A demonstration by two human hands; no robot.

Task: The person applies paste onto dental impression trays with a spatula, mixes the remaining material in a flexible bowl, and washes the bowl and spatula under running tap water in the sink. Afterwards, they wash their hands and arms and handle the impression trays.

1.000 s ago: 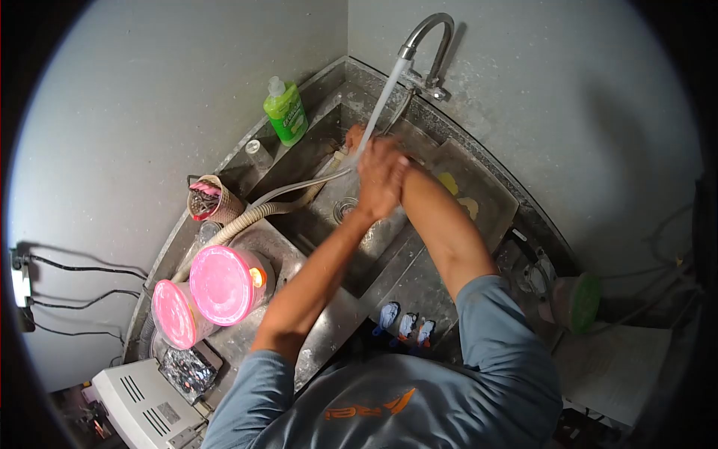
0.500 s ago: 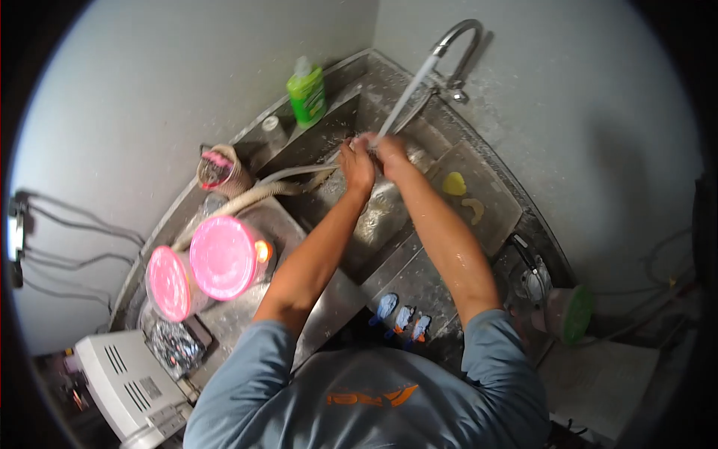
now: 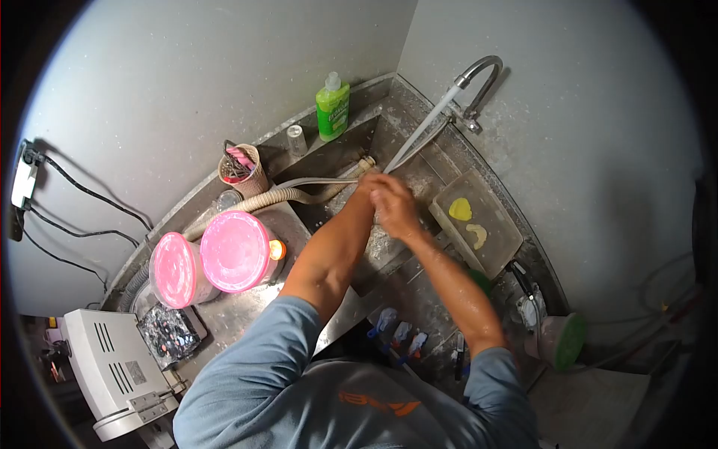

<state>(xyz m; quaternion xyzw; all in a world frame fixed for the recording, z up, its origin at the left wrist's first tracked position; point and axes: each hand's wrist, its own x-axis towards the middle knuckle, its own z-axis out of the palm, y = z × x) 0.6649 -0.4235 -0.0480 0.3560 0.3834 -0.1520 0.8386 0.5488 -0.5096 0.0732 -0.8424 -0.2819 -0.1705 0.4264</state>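
Note:
Water streams from a curved metal faucet point(image 3: 486, 75) into a grey metal sink point(image 3: 329, 146), toward my two hands, which are together. My left hand point(image 3: 368, 179) reaches under the stream, its fingers mostly hidden and blurred. Against its wrist, my right hand point(image 3: 395, 206) is wrapped with curled fingers, slightly smeared by motion. No tool shows in either hand. Just beyond them lie a ribbed hose point(image 3: 288, 196) and a thinner pale tube running into the sink. A grey tray point(image 3: 490, 254) to the right holds a yellow piece point(image 3: 460, 209) and a pale curved piece point(image 3: 477, 236).
A green soap bottle point(image 3: 333, 111) and a small clear container point(image 3: 296, 141) stand on the back ledge. Left are a cup of tools point(image 3: 250, 176), two pink-lidded tubs point(image 3: 235, 251) and a white machine point(image 3: 112, 370). Blue-handled items point(image 3: 400, 333) lie near my body; a green-lidded tub point(image 3: 568, 340) sits right.
My right hand has shifted from beside my left hand onto its wrist. The whole view has tilted, so the faucet and sink appear lower. Water still runs.

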